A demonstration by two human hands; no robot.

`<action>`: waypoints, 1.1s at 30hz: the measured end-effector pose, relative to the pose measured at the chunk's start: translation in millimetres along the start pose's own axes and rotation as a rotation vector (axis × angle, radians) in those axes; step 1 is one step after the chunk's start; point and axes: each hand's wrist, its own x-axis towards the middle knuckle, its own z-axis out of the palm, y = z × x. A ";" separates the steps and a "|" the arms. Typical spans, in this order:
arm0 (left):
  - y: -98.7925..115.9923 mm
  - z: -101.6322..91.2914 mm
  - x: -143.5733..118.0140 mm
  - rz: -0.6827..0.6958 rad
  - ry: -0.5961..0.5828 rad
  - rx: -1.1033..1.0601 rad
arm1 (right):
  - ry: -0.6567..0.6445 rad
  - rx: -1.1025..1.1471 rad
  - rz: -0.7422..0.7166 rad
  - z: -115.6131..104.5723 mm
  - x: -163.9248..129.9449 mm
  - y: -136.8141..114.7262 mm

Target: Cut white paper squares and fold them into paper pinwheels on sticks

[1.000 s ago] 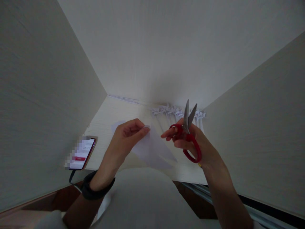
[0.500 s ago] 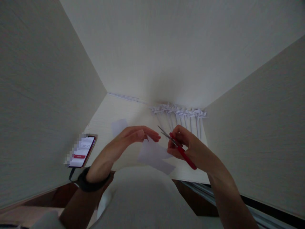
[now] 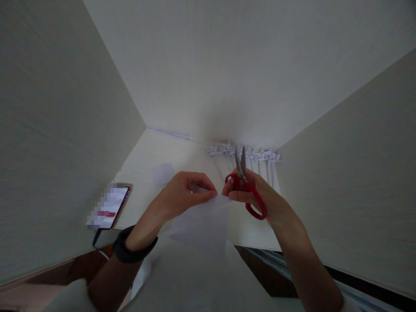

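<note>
My left hand (image 3: 182, 193) pinches the top edge of a white sheet of paper (image 3: 201, 223), which hangs down toward my lap. My right hand (image 3: 260, 201) grips red-handled scissors (image 3: 243, 184), blades pointing up and nearly together, and its fingertips also touch the paper's top edge right beside my left fingers. Both hands hover above the pale desk (image 3: 152, 156). A dark band sits on my left wrist (image 3: 130, 249).
A small white paper scrap (image 3: 162, 173) lies on the desk behind my left hand. A row of several white paper pinwheels (image 3: 256, 156) lies against the back wall. A phone (image 3: 112, 208) with a lit screen and a cable rests at the desk's left front. Pale walls enclose the desk.
The scissors swung from lying across the paper to pointing upward. My hands came together at the paper's top edge, and the sheet now hangs lower toward me.
</note>
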 end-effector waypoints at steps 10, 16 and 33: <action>4.3 5.6 -7.1 0.039 0.093 0.052 | 0.006 0.009 0.014 2.1 0.9 5.6; 4.7 8.5 -7.8 0.037 0.110 0.076 | 0.025 -0.058 -0.028 2.5 5.2 6.7; -11.6 8.9 -10.7 0.016 0.208 0.041 | 0.067 -0.075 -0.015 4.2 12.3 20.3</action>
